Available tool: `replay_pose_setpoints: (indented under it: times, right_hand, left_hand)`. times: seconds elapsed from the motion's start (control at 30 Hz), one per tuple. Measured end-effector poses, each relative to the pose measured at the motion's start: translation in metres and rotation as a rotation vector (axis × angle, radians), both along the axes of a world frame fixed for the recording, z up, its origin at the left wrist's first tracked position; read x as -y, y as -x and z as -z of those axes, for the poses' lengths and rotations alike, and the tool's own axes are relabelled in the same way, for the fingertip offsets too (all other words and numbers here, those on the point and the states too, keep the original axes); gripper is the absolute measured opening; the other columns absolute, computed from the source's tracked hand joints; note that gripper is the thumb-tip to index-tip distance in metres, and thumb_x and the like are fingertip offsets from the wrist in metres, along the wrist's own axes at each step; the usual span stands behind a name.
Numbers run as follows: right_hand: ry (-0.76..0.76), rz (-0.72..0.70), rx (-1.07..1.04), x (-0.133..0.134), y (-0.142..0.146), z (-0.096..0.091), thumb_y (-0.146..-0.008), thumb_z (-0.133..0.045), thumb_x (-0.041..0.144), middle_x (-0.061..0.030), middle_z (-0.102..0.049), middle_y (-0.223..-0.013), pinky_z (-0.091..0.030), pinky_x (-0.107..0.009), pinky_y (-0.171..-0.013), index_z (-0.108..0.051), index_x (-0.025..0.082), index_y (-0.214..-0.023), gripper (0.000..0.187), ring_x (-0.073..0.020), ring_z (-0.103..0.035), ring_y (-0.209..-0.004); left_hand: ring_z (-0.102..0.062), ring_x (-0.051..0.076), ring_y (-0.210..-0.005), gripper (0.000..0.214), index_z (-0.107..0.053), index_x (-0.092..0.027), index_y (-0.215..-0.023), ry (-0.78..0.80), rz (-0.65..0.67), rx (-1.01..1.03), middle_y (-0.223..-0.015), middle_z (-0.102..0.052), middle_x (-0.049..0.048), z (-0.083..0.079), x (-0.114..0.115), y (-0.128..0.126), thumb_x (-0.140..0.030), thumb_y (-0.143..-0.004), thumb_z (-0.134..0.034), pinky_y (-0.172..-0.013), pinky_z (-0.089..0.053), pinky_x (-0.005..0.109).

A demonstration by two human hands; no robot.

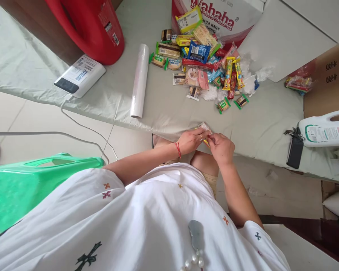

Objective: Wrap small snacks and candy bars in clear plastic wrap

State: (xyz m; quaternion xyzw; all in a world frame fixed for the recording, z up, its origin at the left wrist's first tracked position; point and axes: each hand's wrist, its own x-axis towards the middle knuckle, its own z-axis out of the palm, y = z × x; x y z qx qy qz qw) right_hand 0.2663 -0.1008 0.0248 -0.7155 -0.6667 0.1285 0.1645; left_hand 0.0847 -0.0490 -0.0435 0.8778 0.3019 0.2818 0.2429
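My left hand [190,140] and my right hand [222,147] meet at the near edge of a low surface covered with a pale green cloth [158,101]. Both pinch a small snack packet [205,128] in a clear wrapper with a yellow strip, fingers closed on it. A red string circles my left wrist. A pile of wrapped snacks [203,64] lies further back on the cloth, apart from my hands.
A roll of clear film [139,79] lies left of the pile. A red container [93,26] and a white scale [79,75] with a cord sit at the back left. A Wahaha carton [223,17], a white jug [326,130], a black pouch [294,150] and a green stool [31,180] surround me.
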Motion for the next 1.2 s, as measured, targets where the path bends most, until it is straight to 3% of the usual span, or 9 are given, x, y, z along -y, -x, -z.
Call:
replay_pose_setpoints:
  times: [0.2, 0.33, 0.57, 0.63, 0.73, 0.87, 1.03, 1.1, 1.2]
  right_hand:
    - [-0.111, -0.008, -0.202, -0.014, -0.017, 0.026, -0.096, -0.059, 0.056, -0.0042, -0.061, -0.093, -0.047, -0.03, -0.077, -0.068, 0.02, -0.11, 0.04, -0.0188, -0.057, -0.082]
    - [-0.091, 0.057, -0.075, -0.014, -0.002, 0.033, -0.104, -0.043, 0.052, -0.0067, -0.063, -0.097, -0.043, -0.029, -0.073, -0.065, 0.02, -0.104, 0.039, -0.0194, -0.058, -0.084]
    - [-0.061, 0.184, -0.333, -0.018, -0.007, 0.027, -0.106, -0.028, 0.046, -0.0092, -0.07, -0.104, -0.052, -0.036, -0.083, -0.056, 0.021, -0.136, 0.049, -0.0223, -0.065, -0.09]
    - [-0.08, 0.128, -0.398, -0.009, -0.019, 0.019, -0.105, -0.03, 0.039, -0.0105, -0.07, -0.112, -0.056, -0.039, -0.086, -0.057, 0.022, -0.138, 0.046, -0.022, -0.067, -0.092]
    - [-0.112, -0.166, -0.198, 0.011, -0.03, 0.005, -0.095, -0.038, 0.019, -0.0147, -0.057, -0.148, -0.049, -0.05, -0.111, -0.052, 0.022, -0.149, 0.056, -0.0279, -0.057, -0.132]
    - [0.018, -0.501, 0.137, 0.026, -0.024, 0.0, -0.086, -0.044, 0.006, -0.0127, -0.027, -0.173, -0.021, -0.062, -0.13, -0.011, 0.019, -0.17, 0.091, -0.0299, -0.018, -0.162]
    - [0.009, -0.487, 0.161, 0.005, -0.012, 0.02, -0.098, -0.038, 0.015, -0.0155, -0.021, -0.174, -0.024, -0.059, -0.13, -0.004, 0.015, -0.17, 0.08, -0.0265, -0.014, -0.163]
    - [-0.007, -0.483, 0.107, -0.002, -0.014, 0.026, -0.099, -0.037, 0.016, -0.0162, -0.024, -0.173, -0.028, -0.057, -0.13, -0.01, 0.014, -0.17, 0.075, -0.0255, -0.014, -0.163]
    - [0.0, -0.508, -0.016, -0.005, -0.024, 0.025, -0.101, -0.043, 0.022, -0.0149, -0.027, -0.172, -0.027, -0.055, -0.13, -0.024, 0.017, -0.167, 0.069, -0.0256, -0.018, -0.163]
  left_hand:
    - [-0.063, 0.026, -0.133, 0.061, -0.036, -0.018, -0.161, 0.136, -0.09, -0.093, -0.16, -0.049, 0.0178, -0.009, 0.029, 0.0, -0.02, -0.1, -0.042, -0.086, -0.061, 0.033]
    - [-0.061, 0.026, -0.135, 0.067, -0.03, -0.017, -0.163, 0.197, -0.154, -0.066, -0.163, -0.045, 0.0179, -0.014, 0.039, -0.009, -0.022, -0.099, -0.045, -0.082, -0.062, 0.032]
    - [-0.076, 0.025, -0.084, 0.058, -0.045, -0.016, -0.157, 0.091, -0.12, -0.369, -0.168, -0.031, 0.0274, -0.019, 0.04, -0.02, -0.021, -0.099, -0.043, -0.058, -0.056, 0.033]
    - [-0.075, 0.024, -0.076, 0.058, -0.047, -0.018, -0.156, 0.079, -0.108, -0.406, -0.168, -0.031, 0.0276, -0.021, 0.038, -0.019, -0.018, -0.098, -0.042, -0.055, -0.055, 0.035]
    - [-0.075, 0.024, -0.074, 0.058, -0.051, -0.02, -0.154, 0.088, -0.099, -0.393, -0.167, -0.033, 0.0249, -0.023, 0.035, -0.016, -0.017, -0.096, -0.043, -0.057, -0.055, 0.037]
    - [-0.077, 0.029, -0.09, 0.067, -0.045, -0.017, -0.157, 0.154, -0.063, -0.283, -0.166, -0.038, 0.0238, -0.024, 0.03, -0.012, -0.02, -0.091, -0.05, -0.068, -0.06, 0.04]
    - [-0.064, 0.032, -0.13, 0.071, -0.048, -0.013, -0.151, 0.294, -0.031, 0.002, -0.157, -0.053, 0.0197, -0.027, 0.019, -0.005, -0.019, -0.08, -0.055, -0.101, -0.058, 0.045]
    - [-0.071, 0.028, -0.115, 0.069, -0.051, -0.015, -0.146, 0.408, -0.037, 0.19, -0.15, -0.06, 0.0168, -0.032, 0.012, 0.003, -0.018, -0.077, -0.055, -0.095, -0.06, 0.041]
    - [-0.066, 0.011, -0.064, 0.056, -0.056, -0.016, -0.135, 0.656, -0.188, 0.518, -0.134, -0.07, 0.0131, -0.042, 0.001, 0.02, -0.019, -0.079, -0.053, -0.061, -0.056, 0.028]
